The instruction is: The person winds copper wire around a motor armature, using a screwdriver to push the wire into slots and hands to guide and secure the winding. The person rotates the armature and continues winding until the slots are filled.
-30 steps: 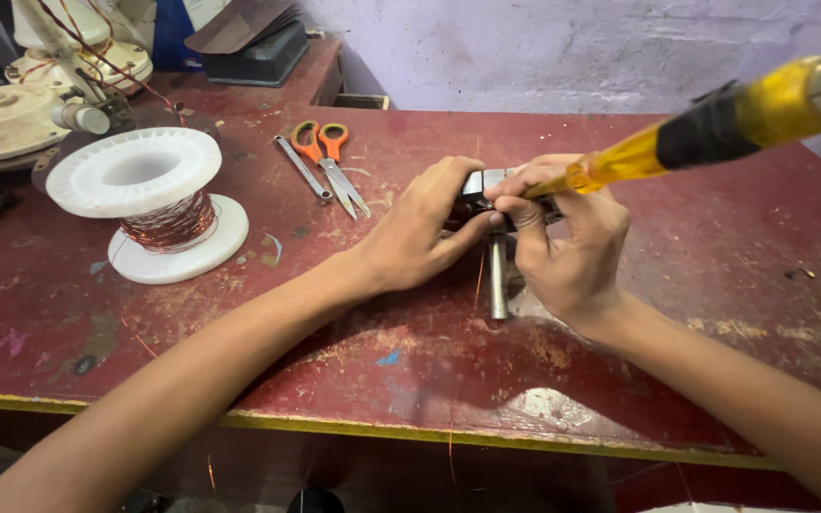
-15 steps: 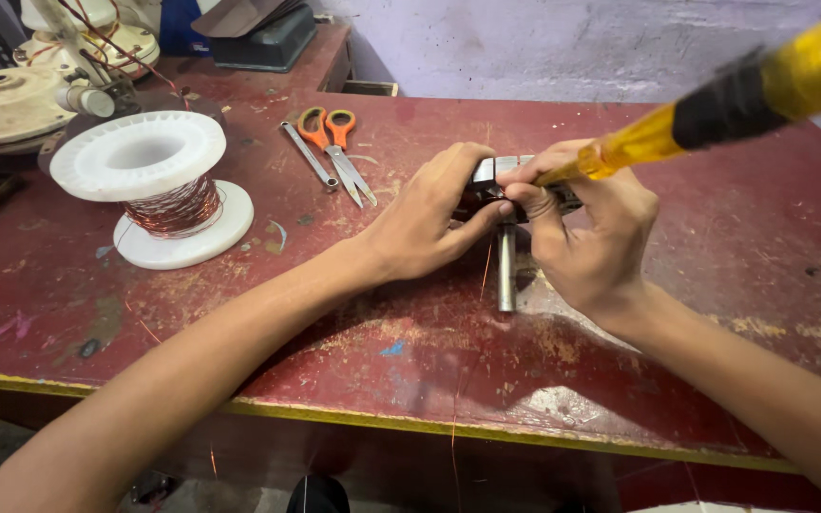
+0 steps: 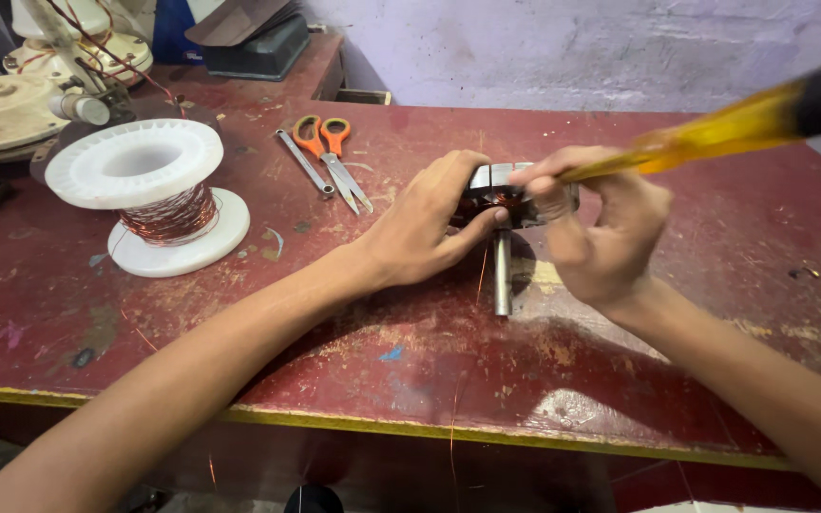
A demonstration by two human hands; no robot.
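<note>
- Left hand point(image 3: 429, 223) stays clamped on the motor core point(image 3: 498, 182).
- Right hand point(image 3: 601, 228), pinching the screwdriver point(image 3: 715, 133), has shifted right of the core.
- Spool point(image 3: 149, 190) sits well left.

You get even, soft daylight over the worn red wooden table point(image 3: 677, 380), bright enough to read its scratches. Your forearms throw broad, soft-edged shadows onto the table toward its near yellow-edged front, so the light falls from above and beyond the table. Mild sheen shows on the white plastic spool of copper wire point(image 3: 149, 195) at the table's left. The translucent yellow screwdriver handle point(image 3: 715, 138), above the table's right side, is smeared by motion blur and close focus. Toward the table's outer corners, your wide lens stretches and bends everything.
</note>
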